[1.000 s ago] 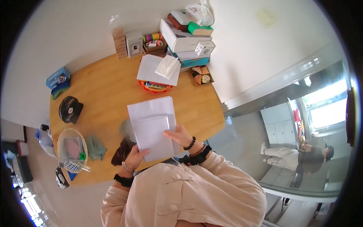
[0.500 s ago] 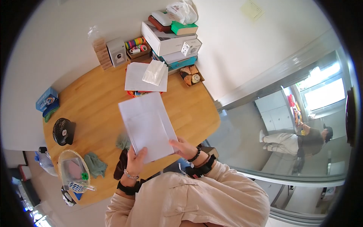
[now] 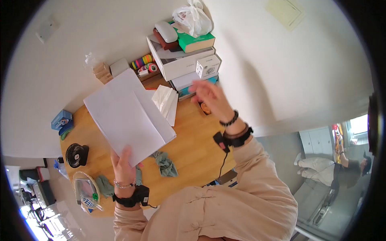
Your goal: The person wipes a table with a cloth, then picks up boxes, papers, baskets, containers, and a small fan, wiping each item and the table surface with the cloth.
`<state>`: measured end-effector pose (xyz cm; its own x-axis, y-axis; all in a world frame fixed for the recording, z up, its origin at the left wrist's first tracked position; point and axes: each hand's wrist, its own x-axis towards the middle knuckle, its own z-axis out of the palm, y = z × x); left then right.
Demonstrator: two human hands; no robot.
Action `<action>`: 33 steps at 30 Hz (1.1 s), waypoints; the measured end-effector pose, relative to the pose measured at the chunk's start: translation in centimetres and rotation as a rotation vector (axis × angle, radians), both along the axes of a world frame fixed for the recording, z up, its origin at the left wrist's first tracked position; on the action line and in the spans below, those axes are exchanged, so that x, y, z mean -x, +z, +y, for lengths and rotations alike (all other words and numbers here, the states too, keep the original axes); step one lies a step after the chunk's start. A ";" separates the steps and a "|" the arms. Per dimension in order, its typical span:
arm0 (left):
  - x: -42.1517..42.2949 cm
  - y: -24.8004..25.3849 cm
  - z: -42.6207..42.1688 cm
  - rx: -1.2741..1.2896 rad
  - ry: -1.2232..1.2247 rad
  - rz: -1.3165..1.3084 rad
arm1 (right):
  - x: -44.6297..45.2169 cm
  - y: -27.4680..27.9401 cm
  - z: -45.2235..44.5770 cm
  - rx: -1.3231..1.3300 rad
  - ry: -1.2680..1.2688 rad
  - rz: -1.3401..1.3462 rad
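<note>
My left hand (image 3: pixel 124 168) grips the lower corner of a stack of white paper sheets (image 3: pixel 128 116), thumb on top. The sheets tilt over the table and are slightly fanned at the right side. My right hand (image 3: pixel 211 98) is raised off the paper, a little blurred, fingers reaching forward with nothing visible in them. It is nearest to the stack of boxes, below a small white box (image 3: pixel 208 67) with a printed picture; I cannot tell whether it touches anything. A crumpled white paper bag (image 3: pixel 164 100) shows just right of the sheets.
A white carton (image 3: pixel 181 66) bears a green book (image 3: pixel 195 41), a white case (image 3: pixel 166 32) and a plastic bag (image 3: pixel 195 20). On the wooden table (image 3: pixel 193 152) are a black fan (image 3: pixel 76 155), grey-green cloths (image 3: pixel 165 164) and a wicker basket (image 3: pixel 96 186). Another person (image 3: pixel 345 172) appears beyond the glass.
My right hand has let go of the paper and moved up and right toward the boxes. The left hand now holds the sheets alone, shifted left. The view has turned and come closer to the boxes.
</note>
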<state>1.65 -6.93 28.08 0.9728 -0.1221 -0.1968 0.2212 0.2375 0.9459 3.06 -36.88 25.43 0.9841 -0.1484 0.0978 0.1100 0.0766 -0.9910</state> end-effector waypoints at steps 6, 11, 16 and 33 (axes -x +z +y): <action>-3.8 1.5 -3.1 -0.016 -0.041 -0.011 | -14.6 1.8 -8.4 0.729 -0.564 -0.458; -6.8 2.6 -6.0 0.013 -0.042 -0.031 | -22.9 3.0 -11.3 1.152 -0.668 -0.145; -10.2 4.0 -8.4 -0.021 -0.078 -0.074 | -24.8 2.9 -12.1 1.271 -0.654 0.167; -19.6 4.0 -18.1 -0.117 -0.087 -0.108 | -26.7 5.7 -13.0 1.171 -0.623 0.112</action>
